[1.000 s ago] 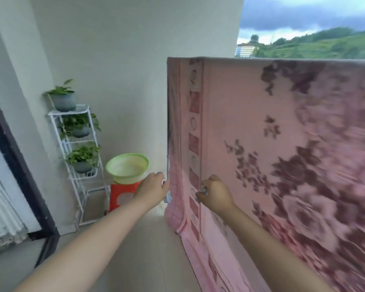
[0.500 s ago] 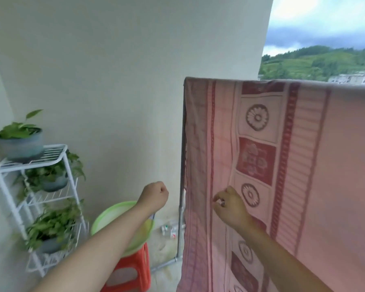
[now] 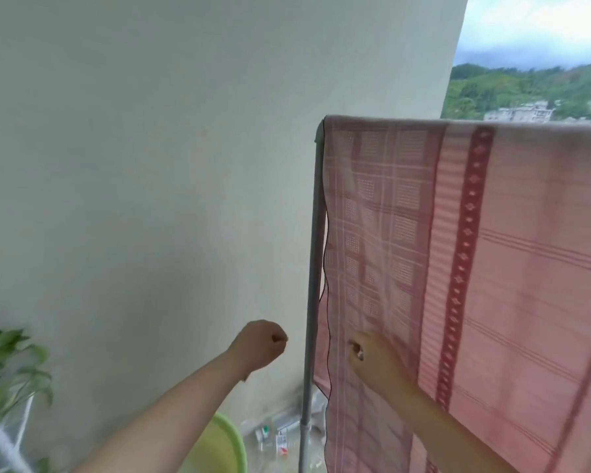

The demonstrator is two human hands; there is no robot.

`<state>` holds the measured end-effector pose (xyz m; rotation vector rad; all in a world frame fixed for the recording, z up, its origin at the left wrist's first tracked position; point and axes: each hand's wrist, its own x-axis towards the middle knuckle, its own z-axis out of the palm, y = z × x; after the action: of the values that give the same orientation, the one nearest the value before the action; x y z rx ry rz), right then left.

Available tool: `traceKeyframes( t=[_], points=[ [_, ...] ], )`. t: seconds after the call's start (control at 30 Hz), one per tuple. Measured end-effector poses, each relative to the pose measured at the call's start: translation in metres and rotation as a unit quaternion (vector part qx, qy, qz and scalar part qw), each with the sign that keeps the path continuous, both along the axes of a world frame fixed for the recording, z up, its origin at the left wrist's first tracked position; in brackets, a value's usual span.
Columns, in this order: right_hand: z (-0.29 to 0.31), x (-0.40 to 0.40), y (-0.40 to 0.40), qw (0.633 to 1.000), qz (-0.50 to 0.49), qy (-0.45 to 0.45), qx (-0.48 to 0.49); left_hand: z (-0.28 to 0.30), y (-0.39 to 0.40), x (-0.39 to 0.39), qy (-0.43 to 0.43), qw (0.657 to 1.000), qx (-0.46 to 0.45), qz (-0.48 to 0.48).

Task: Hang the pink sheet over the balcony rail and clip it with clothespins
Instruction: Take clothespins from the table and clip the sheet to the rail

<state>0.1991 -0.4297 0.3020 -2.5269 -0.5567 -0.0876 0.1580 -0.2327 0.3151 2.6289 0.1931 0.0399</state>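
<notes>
The pink patterned sheet (image 3: 475, 268) hangs over the top of the balcony rail, and its left edge falls beside the grey rail post (image 3: 313, 268). My right hand (image 3: 372, 361) is against the sheet near that edge, low down, and pinches a small pale thing that looks like a clothespin (image 3: 359, 352). My left hand (image 3: 260, 346) is a closed fist in the air left of the post, apart from the sheet. Nothing shows in that fist. No clothespin is visible on the rail's top edge.
A plain wall fills the left and centre. A green basin (image 3: 226, 445) sits low down under my left arm. A potted plant (image 3: 11, 367) on a white rack stands at the far left. Small bottles (image 3: 273, 438) lie at the foot of the post.
My view has tilted up and moved closer to the sheet's left edge. Both hands have risen and stay curled. The floral part of the sheet has left the view.
</notes>
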Motion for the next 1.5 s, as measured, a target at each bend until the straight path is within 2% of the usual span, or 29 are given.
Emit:
traceKeyframes(
  t=[0.1,0.23,0.37,0.47,0.57,0.63,0.7,0.77,0.83,0.93,1.0,1.13,1.27,1.37,1.43,1.5],
  points=[
    [-0.005,0.023,0.015,0.996,-0.077,-0.005,0.036,-0.004,0.004,0.05,-0.016,0.996,-0.036,-0.082],
    [-0.006,0.036,0.026,0.988,-0.151,0.006,0.035,-0.015,-0.006,0.102,0.013,0.982,-0.074,-0.176],
    [-0.007,0.04,0.025,0.983,-0.182,-0.006,0.021,-0.019,-0.016,0.135,0.029,0.971,-0.144,-0.189],
    [-0.009,0.036,0.022,0.978,-0.208,-0.008,0.018,-0.017,-0.022,0.142,-0.035,0.96,-0.198,-0.193],
    [-0.008,0.034,0.024,0.974,-0.227,-0.021,0.018,-0.014,-0.009,0.135,-0.154,0.962,-0.183,-0.132],
    [-0.008,0.033,0.031,0.97,-0.24,-0.036,0.003,-0.011,0.009,0.131,-0.237,0.949,-0.189,-0.089],
    [-0.008,0.034,0.044,0.967,-0.252,-0.031,-0.025,-0.007,0.027,0.142,-0.263,0.935,-0.232,-0.05],
    [-0.005,0.039,0.062,0.963,-0.262,-0.016,-0.061,0.001,0.037,0.165,-0.179,0.933,-0.308,-0.052],
    [0.004,0.048,0.08,0.96,-0.263,-0.017,-0.099,0.014,0.041,0.187,-0.078,0.916,-0.379,-0.104],
    [0.015,0.059,0.102,0.951,-0.275,-0.056,-0.133,0.032,0.046,0.209,-0.015,0.894,-0.399,-0.205],
    [0.022,0.067,0.11,0.942,-0.298,-0.069,-0.138,0.041,0.049,0.22,0.02,0.893,-0.37,-0.255],
    [0.038,0.079,0.112,0.921,-0.36,-0.084,-0.126,0.061,0.05,0.242,0.049,0.886,-0.322,-0.332],
    [0.051,0.088,0.115,0.901,-0.4,-0.09,-0.14,0.072,0.043,0.258,0.067,0.879,-0.296,-0.367],
    [0.058,0.094,0.117,0.888,-0.428,-0.075,-0.153,0.078,0.032,0.262,0.095,0.852,-0.302,-0.417],
    [0.061,0.093,0.117,0.893,-0.417,-0.082,-0.148,0.078,0.029,0.261,0.114,0.832,-0.337,-0.424],
    [0.061,0.088,0.119,0.917,-0.37,-0.083,-0.12,0.074,0.034,0.261,0.086,0.825,-0.369,-0.419]
  ],
)
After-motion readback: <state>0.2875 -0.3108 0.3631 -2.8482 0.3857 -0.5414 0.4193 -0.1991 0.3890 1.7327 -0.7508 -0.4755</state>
